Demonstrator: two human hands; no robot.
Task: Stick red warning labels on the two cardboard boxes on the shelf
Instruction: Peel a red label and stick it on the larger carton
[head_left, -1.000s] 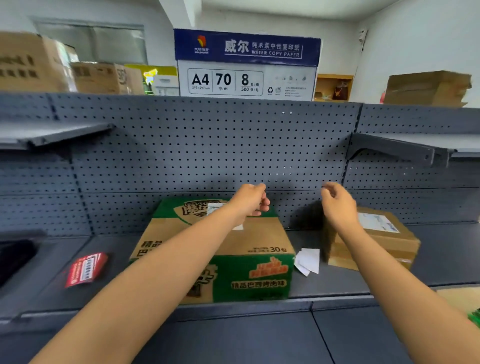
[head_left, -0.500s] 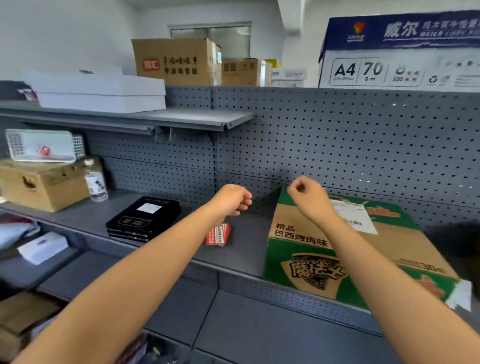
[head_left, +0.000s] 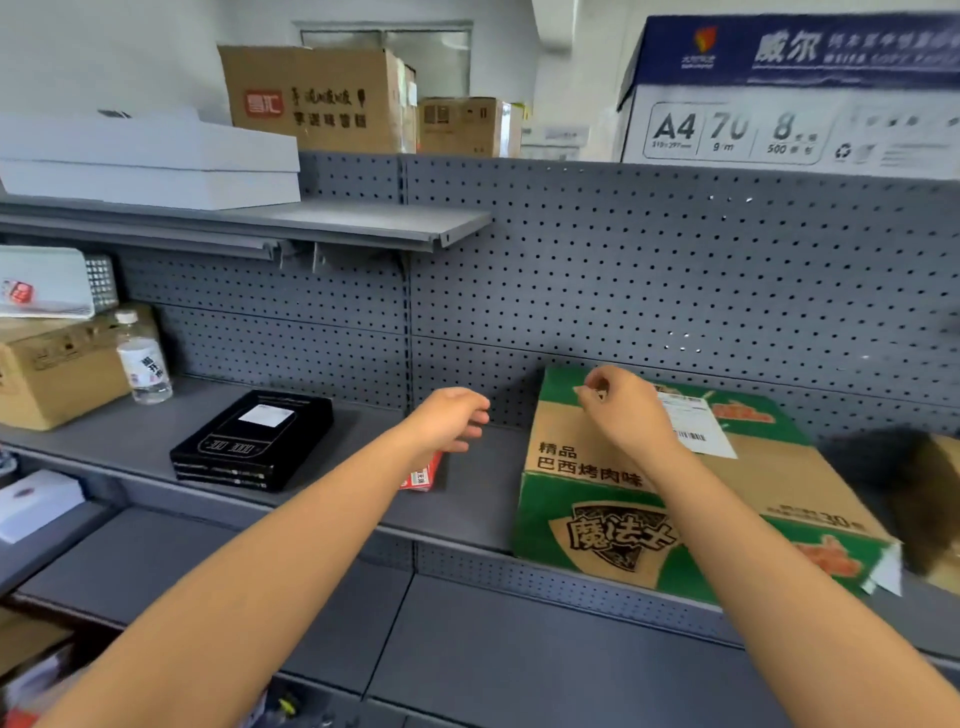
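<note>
1. A person's left hand (head_left: 452, 421) hovers, grip loose and empty, over the red warning labels (head_left: 423, 475) lying mid-shelf (head_left: 483, 499).
2. The right hand (head_left: 623, 410) hangs curled above the green snack carton (head_left: 597, 519); whether its grip holds anything cannot be told.
3. No red label shows on the carton, and the second box (head_left: 935, 493) at the shelf's right end is blurred. Both boxes apparently need labelling.

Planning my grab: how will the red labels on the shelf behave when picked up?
The red labels look thin and paper-like, so probably light and floppy. Lying flat on the smooth shelf, they may slide rather than lift.
</note>
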